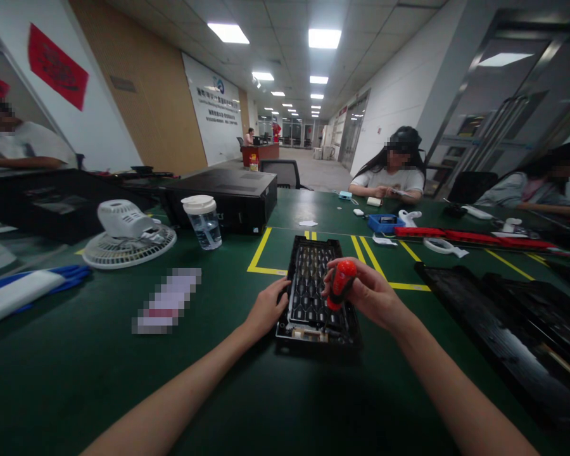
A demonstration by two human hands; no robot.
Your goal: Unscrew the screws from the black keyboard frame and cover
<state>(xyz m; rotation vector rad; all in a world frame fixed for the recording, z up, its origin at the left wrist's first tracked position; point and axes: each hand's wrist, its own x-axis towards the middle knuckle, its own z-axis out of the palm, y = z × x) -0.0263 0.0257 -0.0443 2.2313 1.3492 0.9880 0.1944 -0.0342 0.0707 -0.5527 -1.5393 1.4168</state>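
A black computer panel [308, 310] with a honeycomb grille lies on the green table before me. My left hand [267, 308] grips its left edge, the fingers bent over the rim. In my right hand [368, 292] is a red screwdriver [342, 282], its handle tilted up over the panel's right side. The shaft points down toward the lower right part of the panel, but where its tip rests I cannot make out. Near the panel's lower edge shows a pale strip [308, 334].
Left stand a lidded cup [203, 221], a white fan [128, 234] and a black computer case [223, 196]. Several black panels [494, 316] lie right, below a blue tray [384, 223] and red strips [470, 237]. A person [394, 171] sits across; others sit at both sides.
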